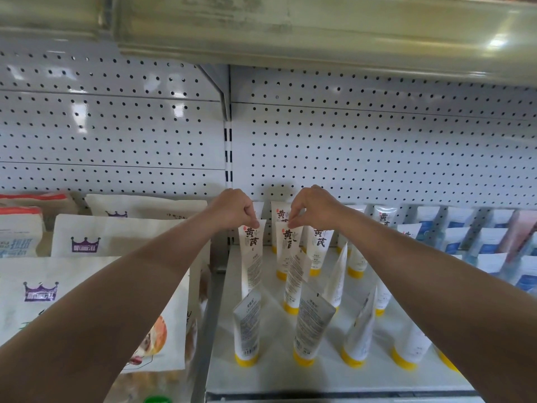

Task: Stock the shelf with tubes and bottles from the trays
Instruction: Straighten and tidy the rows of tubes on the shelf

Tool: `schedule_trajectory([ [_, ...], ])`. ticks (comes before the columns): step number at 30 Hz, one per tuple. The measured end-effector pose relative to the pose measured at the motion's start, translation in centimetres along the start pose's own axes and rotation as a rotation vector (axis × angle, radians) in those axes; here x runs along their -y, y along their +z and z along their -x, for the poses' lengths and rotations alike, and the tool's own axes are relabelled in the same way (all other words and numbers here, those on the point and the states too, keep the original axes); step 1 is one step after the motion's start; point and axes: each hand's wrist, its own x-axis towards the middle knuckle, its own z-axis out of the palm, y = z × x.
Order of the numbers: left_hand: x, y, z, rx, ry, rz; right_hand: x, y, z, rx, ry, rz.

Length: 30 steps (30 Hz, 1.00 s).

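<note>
Left grip (236, 206) and right grip (311, 205) each pinching a tube's top edge, left tube (251, 251), right tube (287, 248), bare shelf (279, 373) in front.

left hand (236, 209) — right hand (311, 207), arms outstretched, pinching

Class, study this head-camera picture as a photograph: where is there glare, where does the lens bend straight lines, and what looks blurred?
Head view: glare patches sit on the glossy grey perforated back panel and the metal shelf edge overhead; the wide lens bows that edge and the panel's seams; the blue-and-white packets at far right look soft and smeared, while the white yellow-capped tubes near the centre are sharp enough to show print.
</note>
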Motion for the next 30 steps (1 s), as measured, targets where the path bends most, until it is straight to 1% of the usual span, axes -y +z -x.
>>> schedule_trajectory([
  [7, 0.21, -0.1, -0.03, 0.013, -0.02, 0.034, 0.1, 0.16, -0.17, -0.007, 0.008, -0.018],
  [22, -0.16, -0.31, 0.24, 0.029, -0.008, 0.015, -0.13, 0.31, -0.24, -0.004, 0.025, -0.021],
  [30, -0.2, -0.43, 0.37, 0.066, -0.016, -0.006, -0.25, 0.22, 0.21, -0.024, 0.035, -0.02],
])
